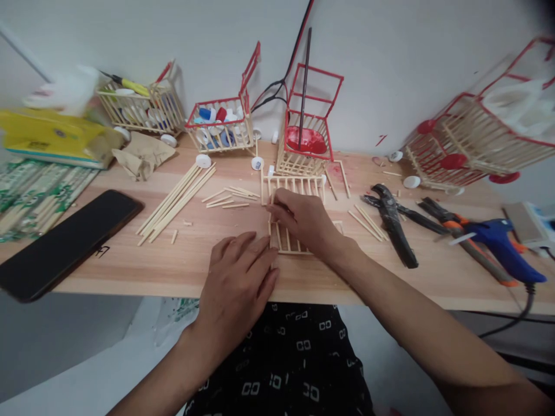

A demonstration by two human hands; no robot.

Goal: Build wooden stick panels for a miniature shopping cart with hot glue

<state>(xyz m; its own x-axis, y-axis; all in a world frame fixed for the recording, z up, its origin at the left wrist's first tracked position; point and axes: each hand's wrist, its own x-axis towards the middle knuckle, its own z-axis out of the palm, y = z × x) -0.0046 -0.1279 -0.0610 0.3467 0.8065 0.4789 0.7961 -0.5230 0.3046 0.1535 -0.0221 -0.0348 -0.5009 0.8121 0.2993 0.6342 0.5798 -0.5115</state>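
Note:
A small lattice frame of pale wooden sticks [295,252] lies on the table in front of me. My left hand [236,283] rests palm down at its lower left corner, fingers stretched out and fingertips touching the frame's edge. Over the frame, my right hand [306,219] has thumb and fingers pinched together at the left side rail. What sits between those fingertips is hidden, and the hand covers the middle of the lattice. Short cut sticks [234,195] lie left of the frame, beside a bundle of longer sticks [180,202].
Behind stand miniature stick carts, one with bottle caps [221,128] and one with a red patch [307,140]. More carts [446,144] stand at right. Black-handled pliers [392,225], orange-grey pliers [477,254] and a blue glue gun [503,248] lie right. A phone [69,242] lies left.

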